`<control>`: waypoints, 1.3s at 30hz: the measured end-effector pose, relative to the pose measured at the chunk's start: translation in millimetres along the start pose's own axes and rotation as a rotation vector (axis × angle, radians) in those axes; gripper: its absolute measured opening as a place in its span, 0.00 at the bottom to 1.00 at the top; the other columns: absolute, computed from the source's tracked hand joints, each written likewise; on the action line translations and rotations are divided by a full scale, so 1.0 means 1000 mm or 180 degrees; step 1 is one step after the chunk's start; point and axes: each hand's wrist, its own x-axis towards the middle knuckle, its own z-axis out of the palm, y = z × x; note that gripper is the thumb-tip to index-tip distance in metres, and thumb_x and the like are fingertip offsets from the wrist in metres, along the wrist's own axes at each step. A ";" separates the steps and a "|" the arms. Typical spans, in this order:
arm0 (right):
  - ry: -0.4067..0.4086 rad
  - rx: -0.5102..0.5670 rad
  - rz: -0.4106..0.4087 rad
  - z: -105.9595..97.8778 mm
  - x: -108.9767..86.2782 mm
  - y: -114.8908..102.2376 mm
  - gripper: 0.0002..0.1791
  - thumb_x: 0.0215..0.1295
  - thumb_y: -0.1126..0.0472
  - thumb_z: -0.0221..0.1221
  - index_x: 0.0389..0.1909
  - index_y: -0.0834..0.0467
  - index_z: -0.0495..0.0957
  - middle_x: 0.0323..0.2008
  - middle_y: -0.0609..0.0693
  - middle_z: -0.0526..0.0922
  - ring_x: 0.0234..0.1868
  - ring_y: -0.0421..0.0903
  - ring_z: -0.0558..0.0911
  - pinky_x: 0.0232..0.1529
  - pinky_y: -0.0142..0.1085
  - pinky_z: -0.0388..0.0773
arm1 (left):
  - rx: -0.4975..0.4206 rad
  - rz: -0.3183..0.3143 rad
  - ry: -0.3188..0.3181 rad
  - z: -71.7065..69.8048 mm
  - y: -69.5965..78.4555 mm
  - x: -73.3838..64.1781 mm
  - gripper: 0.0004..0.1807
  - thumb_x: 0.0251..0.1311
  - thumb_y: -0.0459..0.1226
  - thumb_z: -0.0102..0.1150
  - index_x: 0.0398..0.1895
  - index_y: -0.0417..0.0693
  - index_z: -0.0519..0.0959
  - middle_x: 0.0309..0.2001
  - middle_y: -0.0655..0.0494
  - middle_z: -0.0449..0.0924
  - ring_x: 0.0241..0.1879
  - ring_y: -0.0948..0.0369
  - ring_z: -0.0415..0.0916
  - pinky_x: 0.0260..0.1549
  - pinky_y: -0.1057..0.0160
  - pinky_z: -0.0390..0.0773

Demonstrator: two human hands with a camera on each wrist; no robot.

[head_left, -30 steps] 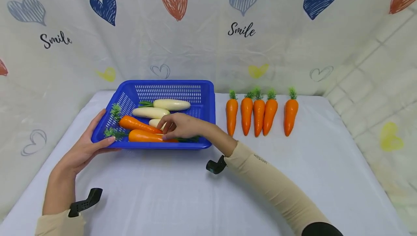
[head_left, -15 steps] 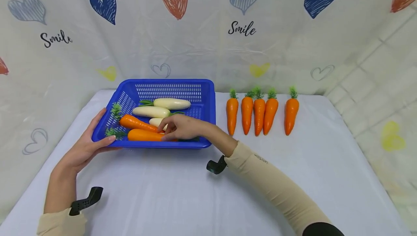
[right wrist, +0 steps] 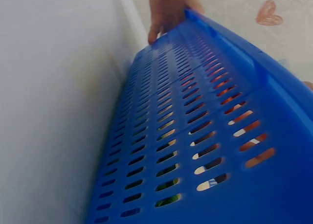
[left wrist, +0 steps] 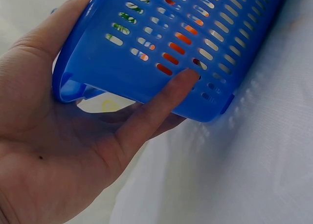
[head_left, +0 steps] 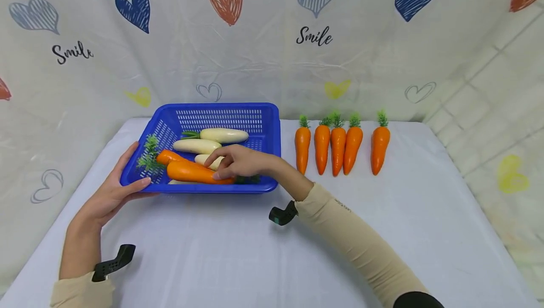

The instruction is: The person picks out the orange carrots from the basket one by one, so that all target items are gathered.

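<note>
A blue perforated basket (head_left: 227, 110) holds white radishes (head_left: 224, 135) and two orange carrots with green leafy tops. My left hand (head_left: 106, 194) grips the basket's front left corner. In the left wrist view, the same hand (left wrist: 63, 136) has one finger lying along the slotted outer wall. My right hand (head_left: 242, 161) is inside the basket and pinches the nearer carrot (head_left: 191, 172) close to its tip. The other carrot (head_left: 167, 156) lies partly hidden behind it. A pale radish shows a little under the held carrot. The right wrist view sees mostly the basket's front wall (right wrist: 161, 116).
Several carrots (head_left: 338, 149) lie in a row to the right of the basket, tops pointing away, the rightmost (head_left: 380, 149) set apart. A white cloth (head_left: 212, 251) covers the table. Behind it hangs a curtain (head_left: 272, 62) printed with hearts.
The nearer carrot has been lifted and tilted by my right hand, its leafy end shifting up and away over the other carrot. A pale radish now shows beneath it. My left hand stays put.
</note>
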 end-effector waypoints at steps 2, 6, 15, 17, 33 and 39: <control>0.0001 0.0125 -0.0084 -0.001 -0.001 0.001 0.23 0.75 0.57 0.62 0.68 0.51 0.76 0.40 0.50 0.88 0.36 0.47 0.85 0.43 0.37 0.86 | -0.0011 -0.0015 -0.0001 0.000 0.000 0.000 0.50 0.75 0.38 0.56 0.81 0.90 0.35 0.82 0.36 0.29 0.59 0.57 0.71 0.50 0.58 0.89; -0.0030 0.0517 -0.0170 -0.004 -0.005 0.000 0.25 0.75 0.56 0.61 0.71 0.48 0.73 0.35 0.50 0.83 0.33 0.52 0.82 0.42 0.40 0.82 | 0.0004 -0.0065 0.0008 0.000 0.000 0.000 0.50 0.76 0.38 0.55 0.80 0.91 0.34 0.82 0.35 0.29 0.63 0.49 0.66 0.50 0.57 0.89; -0.0123 0.1362 -0.0267 -0.015 -0.017 -0.001 0.29 0.80 0.61 0.53 0.79 0.45 0.64 0.54 0.61 0.78 0.49 0.69 0.84 0.64 0.65 0.77 | 0.0091 -0.0068 0.0024 0.000 -0.002 0.000 0.50 0.76 0.39 0.55 0.80 0.91 0.33 0.82 0.34 0.29 0.69 0.38 0.58 0.49 0.61 0.89; -0.0115 0.1464 -0.0270 -0.017 -0.019 -0.001 0.29 0.81 0.62 0.51 0.79 0.44 0.64 0.55 0.59 0.77 0.49 0.66 0.84 0.66 0.65 0.77 | 0.0092 -0.0072 0.0028 0.000 -0.002 0.001 0.50 0.76 0.39 0.55 0.80 0.91 0.33 0.82 0.34 0.29 0.69 0.38 0.59 0.49 0.62 0.89; 0.0758 0.1020 -0.0358 -0.044 -0.053 0.003 0.25 0.78 0.57 0.58 0.73 0.42 0.72 0.56 0.57 0.81 0.54 0.52 0.83 0.62 0.55 0.83 | 0.0085 -0.0072 0.0034 0.001 0.000 0.004 0.51 0.76 0.38 0.55 0.80 0.91 0.33 0.83 0.36 0.26 0.68 0.39 0.62 0.48 0.59 0.89; 0.1021 0.0873 -0.0355 -0.051 -0.066 0.008 0.25 0.77 0.56 0.58 0.73 0.42 0.72 0.59 0.54 0.82 0.55 0.53 0.84 0.62 0.55 0.83 | 0.0142 -0.0039 0.0019 -0.001 -0.003 0.002 0.51 0.76 0.38 0.55 0.81 0.90 0.33 0.82 0.33 0.29 0.64 0.47 0.64 0.48 0.61 0.89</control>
